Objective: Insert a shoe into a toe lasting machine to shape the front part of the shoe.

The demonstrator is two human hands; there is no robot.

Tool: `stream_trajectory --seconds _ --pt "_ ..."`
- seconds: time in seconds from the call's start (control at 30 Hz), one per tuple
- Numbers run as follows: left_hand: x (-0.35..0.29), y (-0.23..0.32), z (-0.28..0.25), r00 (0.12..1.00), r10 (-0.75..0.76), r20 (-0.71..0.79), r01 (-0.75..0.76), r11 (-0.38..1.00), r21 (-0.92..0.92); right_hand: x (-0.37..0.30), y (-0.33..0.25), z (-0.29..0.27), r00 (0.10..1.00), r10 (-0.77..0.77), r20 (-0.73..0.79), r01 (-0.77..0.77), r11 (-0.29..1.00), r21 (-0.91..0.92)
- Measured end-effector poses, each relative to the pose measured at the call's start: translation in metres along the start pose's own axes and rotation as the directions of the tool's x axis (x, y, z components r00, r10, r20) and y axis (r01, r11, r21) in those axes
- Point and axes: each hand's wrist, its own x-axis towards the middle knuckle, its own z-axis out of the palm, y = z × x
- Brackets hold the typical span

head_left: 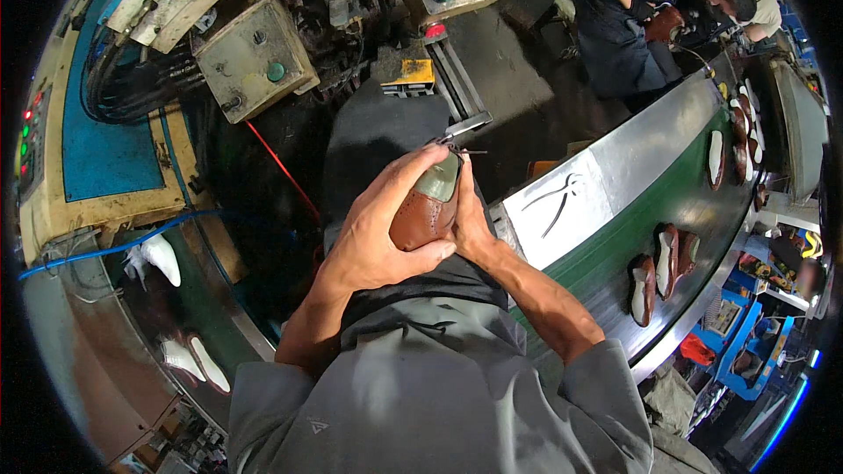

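A brown leather shoe (425,223) with a perforated seam and a grey-green part is between my two hands, above my dark-covered lap. My left hand (372,226) wraps its left side, thumb pressed along the near end and fingers reaching toward the far end. On the other side, my right hand (474,218) grips it, its fingers partly hidden behind the shoe. At the shoe's far end, beside my fingertips, is a thin metal strip (468,126); whether it touches the shoe I cannot tell.
Pincers (558,198) lie on a white sheet to the right. Beyond, a green conveyor belt (584,254) carries several brown shoes (667,262). Machine control boxes (255,48) stand ahead. Pale shoe forms (161,259) lie at left. A co-worker (637,22) handles a brown shoe at the far right.
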Motion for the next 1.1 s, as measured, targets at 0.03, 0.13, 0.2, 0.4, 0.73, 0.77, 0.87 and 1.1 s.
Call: stream_trajectory --seconds 0.03,0.13,0.2,0.4,0.73,0.77,0.87,1.1 --pt "-0.001 -0.003 0.002 0.999 0.048 -0.004 -0.048 0.998 0.044 -0.005 0.006 0.002 1.000 -0.013 -0.008 0.013 1.000 -0.018" --pt "-0.005 -0.004 0.004 0.996 0.088 -0.027 -0.086 0.993 0.085 -0.006 0.008 0.005 0.998 -0.064 -0.004 0.064 0.998 0.013" --pt "-0.006 -0.004 0.004 0.995 0.085 -0.052 -0.081 0.994 0.077 -0.006 0.006 0.006 0.999 -0.035 0.006 0.034 0.999 0.040" --pt "-0.006 -0.005 0.006 0.991 0.114 -0.065 -0.109 0.992 0.066 -0.008 0.004 0.009 0.998 0.063 0.019 -0.064 0.996 0.062" --pt "0.017 -0.011 -0.013 0.995 -0.096 -0.007 0.090 0.954 -0.286 0.026 -0.012 -0.029 0.993 0.052 0.107 -0.066 0.988 0.137" --pt "0.026 -0.026 -0.029 0.994 0.077 -0.083 -0.100 0.940 -0.327 0.052 -0.036 -0.046 0.949 0.160 0.273 -0.222 0.951 0.214" --pt "0.065 -0.058 -0.036 0.958 -0.178 -0.224 0.062 0.894 -0.443 0.081 -0.047 -0.066 0.850 0.190 0.492 -0.473 0.685 0.553" --pt "0.072 -0.180 -0.006 0.720 -0.664 -0.201 0.331 0.584 -0.741 0.022 -0.074 -0.035 0.951 0.155 0.269 0.016 0.840 -0.542"
